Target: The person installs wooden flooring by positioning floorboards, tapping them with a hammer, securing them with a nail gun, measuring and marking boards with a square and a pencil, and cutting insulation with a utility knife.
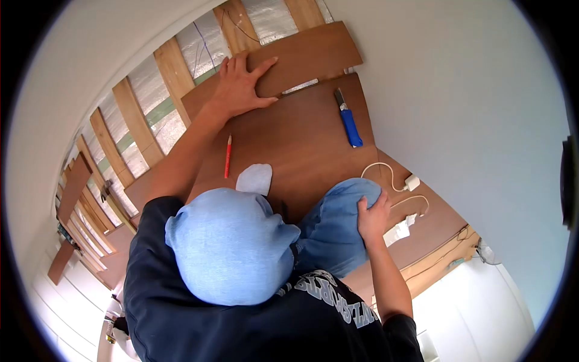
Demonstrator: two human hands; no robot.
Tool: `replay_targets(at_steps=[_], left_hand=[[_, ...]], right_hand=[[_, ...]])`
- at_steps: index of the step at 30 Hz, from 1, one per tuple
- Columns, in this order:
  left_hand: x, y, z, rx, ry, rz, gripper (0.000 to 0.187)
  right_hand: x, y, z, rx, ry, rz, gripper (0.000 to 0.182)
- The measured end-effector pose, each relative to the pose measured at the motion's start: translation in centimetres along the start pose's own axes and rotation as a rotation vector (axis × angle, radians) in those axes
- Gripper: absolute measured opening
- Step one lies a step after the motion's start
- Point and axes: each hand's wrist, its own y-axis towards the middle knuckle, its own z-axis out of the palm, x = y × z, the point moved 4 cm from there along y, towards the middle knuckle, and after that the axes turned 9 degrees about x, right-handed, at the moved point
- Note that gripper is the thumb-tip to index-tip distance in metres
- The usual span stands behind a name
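Observation:
My left hand (241,87) lies with fingers spread on a brown floor plank (313,51), reaching across the seam with the brown flooring (289,130) nearer me. A narrow gap shows at that seam. My right hand (374,218) rests on my denim-covered knee (338,226), thumb apart, holding nothing. A red pencil (228,157) lies on the flooring below my left forearm. Toward the right wall is a blade-like tool with a blue handle (349,125) and dark tip. A white rounded piece (256,178) sits by my other knee.
Bare wooden battens (172,75) over silvery sheeting run along the left and top. A pale wall (458,120) bounds the right. A white charger and cable (411,183) and crumpled white paper (400,230) lie right of my knee. Loose brown boards (75,187) are at far left.

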Motion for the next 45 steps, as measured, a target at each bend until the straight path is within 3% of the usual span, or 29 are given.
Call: replay_targets(at_steps=[6, 33, 45], left_hand=[[-0.5, 1.3, 3.2, 0.043, 0.061, -0.017, 0.092], [-0.2, 1.5, 5.0, 0.036, 0.142, 0.068, 0.08], [-2.1, 1.1, 5.2, 0.252, 0.223, -0.057, 0.081]], right_hand=[[-0.9, 0.1, 0.5, -0.023, 0.014, 0.007, 0.071], [-0.2, 0.5, 0.5, -0.033, 0.007, -0.036, 0.072], [0.4, 0.3, 0.4, -0.041, -0.01, -0.02, 0.073]])
